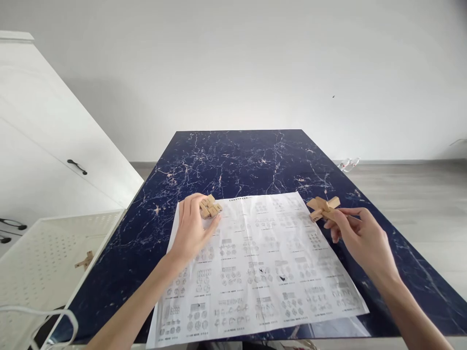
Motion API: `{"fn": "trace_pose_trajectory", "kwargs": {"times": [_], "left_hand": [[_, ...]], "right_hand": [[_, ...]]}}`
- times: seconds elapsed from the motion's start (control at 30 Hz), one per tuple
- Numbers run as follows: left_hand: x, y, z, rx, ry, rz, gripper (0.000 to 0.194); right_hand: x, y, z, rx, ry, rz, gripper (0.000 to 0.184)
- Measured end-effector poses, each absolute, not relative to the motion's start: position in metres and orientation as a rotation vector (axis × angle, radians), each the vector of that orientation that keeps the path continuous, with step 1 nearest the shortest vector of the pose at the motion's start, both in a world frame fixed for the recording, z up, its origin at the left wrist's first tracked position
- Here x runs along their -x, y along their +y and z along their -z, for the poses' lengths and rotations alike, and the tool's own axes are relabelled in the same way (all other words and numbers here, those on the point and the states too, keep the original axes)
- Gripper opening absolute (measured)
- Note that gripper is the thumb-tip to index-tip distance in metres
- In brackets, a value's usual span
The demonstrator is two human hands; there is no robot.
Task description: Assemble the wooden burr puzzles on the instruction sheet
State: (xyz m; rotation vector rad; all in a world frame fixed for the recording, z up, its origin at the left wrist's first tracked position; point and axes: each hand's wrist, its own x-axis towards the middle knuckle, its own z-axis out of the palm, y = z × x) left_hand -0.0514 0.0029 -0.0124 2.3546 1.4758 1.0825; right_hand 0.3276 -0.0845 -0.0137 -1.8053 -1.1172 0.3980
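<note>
A small block-shaped wooden interlocking puzzle point(210, 208) is held at the sheet's upper left by my left hand point(191, 223), its fingers curled round the far side and the thumb near the front. Off the sheet's upper right, my right hand point(361, 238) pinches one bar of a cross-shaped wooden burr puzzle point(323, 208) between thumb and fingers. Beneath both hands lies a creased white instruction sheet point(251, 282), printed with rows of small puzzle diagrams. It has a few small torn holes where dark tabletop shows through.
The dark blue marble-patterned table point(248, 160) reaches toward a pale wall. To the left stand a white cabinet point(54, 121) and a perforated white surface point(47, 253) bearing another wooden cross piece point(84, 261). A white cable point(69, 313) loops at the lower left.
</note>
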Motion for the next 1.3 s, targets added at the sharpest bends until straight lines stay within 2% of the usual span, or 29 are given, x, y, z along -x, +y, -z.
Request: {"fn": "trace_pose_trajectory", "kwargs": {"times": [0.1, 0.2, 0.33, 0.47, 0.7, 1.0, 1.3], "left_hand": [[0.062, 0.016, 0.025, -2.418, 1.572, -0.952, 0.065], [0.063, 0.024, 0.029, -2.377, 1.611, -0.848, 0.072], [0.057, 0.029, 0.028, -2.342, 1.642, -0.792, 0.067], [0.056, 0.031, 0.026, -2.282, 1.664, -0.753, 0.063], [0.051, 0.011, 0.012, -2.174, 1.668, -0.778, 0.06], [0.01, -0.075, -0.01, -2.04, 1.354, -0.593, 0.065], [0.001, -0.089, 0.001, -2.064, 1.287, -0.434, 0.068]], "right_hand": [[-0.334, -0.073, 0.015, 1.904, -1.128, -0.426, 0.042], [-0.335, -0.066, 0.017, 1.921, -1.137, -0.461, 0.046], [-0.336, -0.071, 0.018, 1.931, -1.18, -0.509, 0.054], [-0.325, -0.098, 0.013, 1.994, -1.165, -0.408, 0.06], [-0.27, -0.157, 0.022, 1.668, -1.33, -0.77, 0.04], [-0.262, -0.163, 0.042, 1.587, -1.442, -0.817, 0.032], [-0.266, -0.162, 0.03, 1.61, -1.534, -0.794, 0.031]]}}
